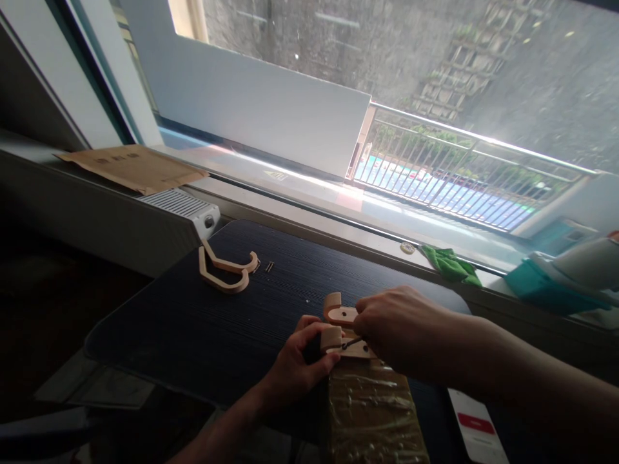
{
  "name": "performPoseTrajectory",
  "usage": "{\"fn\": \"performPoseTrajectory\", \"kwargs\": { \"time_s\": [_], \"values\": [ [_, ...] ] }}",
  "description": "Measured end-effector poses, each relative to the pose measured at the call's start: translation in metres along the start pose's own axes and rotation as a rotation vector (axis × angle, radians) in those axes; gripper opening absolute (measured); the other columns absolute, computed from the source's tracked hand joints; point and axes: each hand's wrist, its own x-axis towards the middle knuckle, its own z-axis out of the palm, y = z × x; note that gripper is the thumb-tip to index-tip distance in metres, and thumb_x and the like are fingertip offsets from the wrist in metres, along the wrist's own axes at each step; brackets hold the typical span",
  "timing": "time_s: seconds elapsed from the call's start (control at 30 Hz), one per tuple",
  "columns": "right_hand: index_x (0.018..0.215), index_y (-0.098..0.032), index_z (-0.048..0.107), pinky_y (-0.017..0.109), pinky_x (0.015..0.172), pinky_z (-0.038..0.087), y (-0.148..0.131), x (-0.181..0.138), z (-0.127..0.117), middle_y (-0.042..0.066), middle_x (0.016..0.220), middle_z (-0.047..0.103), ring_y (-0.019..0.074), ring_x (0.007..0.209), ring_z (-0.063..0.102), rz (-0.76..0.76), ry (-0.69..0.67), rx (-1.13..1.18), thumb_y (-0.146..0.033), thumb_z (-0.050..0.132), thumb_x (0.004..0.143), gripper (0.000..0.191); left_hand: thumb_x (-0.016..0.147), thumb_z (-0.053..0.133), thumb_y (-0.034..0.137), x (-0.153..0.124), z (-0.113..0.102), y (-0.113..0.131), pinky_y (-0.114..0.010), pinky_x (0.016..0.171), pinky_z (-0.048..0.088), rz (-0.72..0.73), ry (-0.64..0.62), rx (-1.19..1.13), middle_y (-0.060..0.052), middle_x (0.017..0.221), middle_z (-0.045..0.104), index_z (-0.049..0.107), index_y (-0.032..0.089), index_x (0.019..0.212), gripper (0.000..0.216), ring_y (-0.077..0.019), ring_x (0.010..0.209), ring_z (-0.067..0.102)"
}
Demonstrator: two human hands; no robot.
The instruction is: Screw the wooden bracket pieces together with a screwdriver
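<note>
Pale wooden hook piece (331, 339) with a thick, rounded, upturned end is the one being worked on, sitting by the far end of a brownish box wrapped in shiny, wrinkled packing tape (372, 412). Left hand (302, 361) has it pinched: fingers along the far side of the curled end, thumb on the near side, so that grip is clamped on the wood. Right hand (387, 322) is curled tight around a thin dark metal tool (354, 342), with the shaft poking out toward a hole in the flat part of the hook. Can't tell what the handle looks like, the fist covers it.

Just beyond it is a matching light wooden hook (333, 308), also with a dark hole in it, partly hidden by the right hand. Over on the left side of the black wood-grain table (169, 322) lie two bent, light-coloured wooden arms with curled tips (225, 283), close together, and some small metal screws (269, 266) are right beside them. White-screened phone with a red band (476, 425) is under the right forearm's side, near the box. Crumpled green cloth (452, 264) sits on the window ledge behind.
</note>
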Motion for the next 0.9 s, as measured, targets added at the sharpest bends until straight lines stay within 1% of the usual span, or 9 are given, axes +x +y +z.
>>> {"fn": "performPoseTrajectory", "kwargs": {
  "time_s": [0.1,0.2,0.27,0.33,0.4,0.57,0.67,0.77,0.9],
  "values": [
    [0.078,-0.021,0.060,0.024,0.048,0.027,0.003,-0.002,0.002,-0.002,0.065,0.061,0.0122,0.059,0.057,0.026,0.009,0.017,-0.018,0.055,0.074,0.007,0.075,0.062,0.018,0.000,0.000,0.000,-0.029,0.089,0.042,0.007,-0.013,0.006,-0.005,0.101,0.050,0.063,0.019,0.098,0.023,-0.0205,0.098,0.051],
    [0.077,-0.020,0.062,0.025,0.047,0.028,-0.002,0.000,-0.001,0.000,0.062,0.061,0.0142,0.058,0.058,0.073,0.010,-0.014,-0.026,0.052,0.079,0.012,0.075,0.062,0.018,-0.001,0.000,0.000,-0.029,0.088,0.042,0.019,-0.014,0.001,-0.005,0.100,0.050,0.063,0.019,0.098,0.023,-0.0198,0.096,0.052],
    [0.082,-0.020,0.062,0.025,0.046,0.027,-0.009,0.003,-0.005,0.001,0.066,0.064,0.0162,0.060,0.061,0.094,-0.032,-0.052,-0.022,0.055,0.077,0.009,0.074,0.062,0.018,-0.001,0.000,0.000,-0.028,0.085,0.043,0.021,-0.002,0.001,-0.004,0.098,0.050,0.063,0.020,0.097,0.023,-0.0190,0.093,0.053],
    [0.091,-0.019,0.061,0.025,0.045,0.028,-0.017,0.006,-0.010,0.002,0.074,0.066,0.0184,0.064,0.063,0.122,-0.116,-0.093,-0.014,0.059,0.072,0.020,0.073,0.063,0.017,-0.001,0.000,0.000,-0.027,0.083,0.044,0.025,0.008,0.008,-0.004,0.097,0.050,0.063,0.019,0.095,0.022,-0.0182,0.091,0.053],
    [0.098,-0.017,0.060,0.025,0.044,0.029,-0.022,0.008,-0.015,0.004,0.079,0.067,0.0197,0.066,0.063,0.141,-0.162,-0.119,-0.008,0.060,0.069,0.030,0.073,0.062,0.016,-0.001,0.001,0.000,-0.026,0.081,0.044,0.026,0.012,0.012,-0.003,0.096,0.050,0.062,0.018,0.093,0.020,-0.0178,0.089,0.053],
    [0.102,-0.021,0.061,0.024,0.044,0.030,-0.023,0.012,-0.016,0.003,0.083,0.067,0.0190,0.069,0.064,0.092,-0.079,-0.081,-0.009,0.056,0.074,0.031,0.073,0.061,0.017,-0.001,0.000,0.001,-0.025,0.082,0.044,0.011,0.017,0.001,-0.003,0.097,0.050,0.061,0.019,0.094,0.021,-0.0173,0.091,0.053],
    [0.095,-0.020,0.064,0.024,0.043,0.028,-0.021,0.012,-0.013,0.003,0.076,0.067,0.0182,0.064,0.064,0.103,-0.103,-0.071,-0.007,0.056,0.071,0.029,0.074,0.061,0.017,-0.002,0.000,-0.001,-0.024,0.081,0.044,0.014,0.006,-0.009,-0.002,0.097,0.050,0.061,0.020,0.095,0.022,-0.0167,0.090,0.054],
    [0.083,-0.018,0.066,0.024,0.043,0.027,-0.019,0.010,-0.009,0.004,0.066,0.065,0.0181,0.058,0.062,0.134,-0.116,-0.074,-0.012,0.056,0.070,0.017,0.074,0.061,0.016,-0.002,0.000,-0.003,-0.024,0.081,0.044,0.020,0.006,-0.006,-0.002,0.097,0.049,0.061,0.020,0.096,0.022,-0.0164,0.089,0.053],
    [0.084,-0.021,0.066,0.023,0.043,0.027,-0.012,0.008,-0.004,0.001,0.056,0.060,0.0145,0.051,0.056,0.171,-0.007,0.034,-0.020,0.055,0.072,0.016,0.075,0.061,0.016,-0.003,-0.001,-0.003,-0.026,0.083,0.043,0.029,-0.003,0.001,-0.003,0.097,0.049,0.061,0.019,0.097,0.023,-0.0175,0.090,0.053]
  ]
}}
